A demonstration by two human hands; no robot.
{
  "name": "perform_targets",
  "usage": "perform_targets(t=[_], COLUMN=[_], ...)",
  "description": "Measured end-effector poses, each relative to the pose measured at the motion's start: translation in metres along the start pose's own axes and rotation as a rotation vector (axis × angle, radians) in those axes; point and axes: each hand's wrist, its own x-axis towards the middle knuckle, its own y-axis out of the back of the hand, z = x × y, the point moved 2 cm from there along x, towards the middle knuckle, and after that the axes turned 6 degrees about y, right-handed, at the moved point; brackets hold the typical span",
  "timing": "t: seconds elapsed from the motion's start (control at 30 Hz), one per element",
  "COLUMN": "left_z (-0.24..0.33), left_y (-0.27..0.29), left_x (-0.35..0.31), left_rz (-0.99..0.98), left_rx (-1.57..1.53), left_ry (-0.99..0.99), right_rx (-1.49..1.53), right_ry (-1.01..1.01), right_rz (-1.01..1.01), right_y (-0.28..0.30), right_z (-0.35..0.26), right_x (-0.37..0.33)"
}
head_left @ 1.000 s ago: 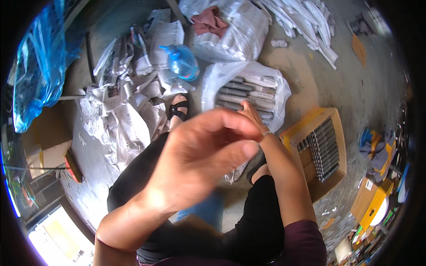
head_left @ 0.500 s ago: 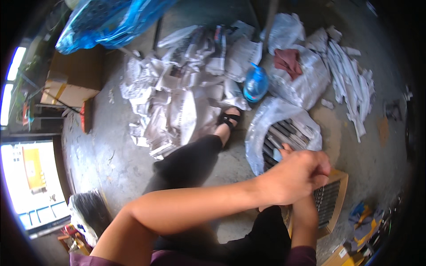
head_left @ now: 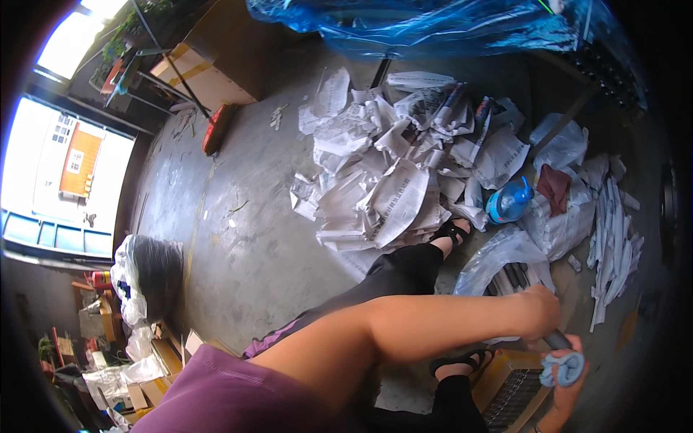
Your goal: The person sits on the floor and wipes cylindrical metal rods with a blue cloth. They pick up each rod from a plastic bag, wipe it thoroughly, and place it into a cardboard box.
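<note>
My left hand is closed at one end of a short dark rod; its fingers are mostly hidden behind the back of the hand. My right hand is closed round a folded light-blue cloth, which lies against the rod's other end. Just beyond my left hand, a clear plastic bag stands open with dark and grey rods inside. Below my hands, a cardboard box holds several rows of dark rods.
Crumpled printed sheets cover the floor ahead. A blue plastic bottle, a filled plastic bag with a dark red cloth on it, and paper strips lie to the right. A red broom stands far left.
The view has swung left, so the scene sits further right. My right hand has come out of the bag of rods, and a dark rod now shows between my hands.
</note>
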Motion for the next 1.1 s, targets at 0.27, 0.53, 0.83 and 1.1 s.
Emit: perform_targets(t=[0.27, 0.53, 0.83, 1.1], left_z=[0.01, 0.066, 0.079, 0.087], left_y=[0.02, -0.01, -0.057, -0.041], left_x=[0.008, -0.006, -0.009, -0.003], left_rz=[0.14, -0.435, -0.898, 0.273], left_rx=[-0.943, -1.231, -1.51, -0.447], left_ry=[-0.046, -0.2, -0.199, -0.101], right_rx=[0.509, 0.692, 0.534, 0.385], right_ry=[-0.151, 0.451, 0.4, 0.316], right_rz=[0.858, 0.321, 0.877, 1.035], right_y=[0.041, 0.027, 0.001, 0.027], right_z=[-0.009, -0.006, -0.017, -0.005], right_x=[-0.012, -0.003, -0.016, -0.022])
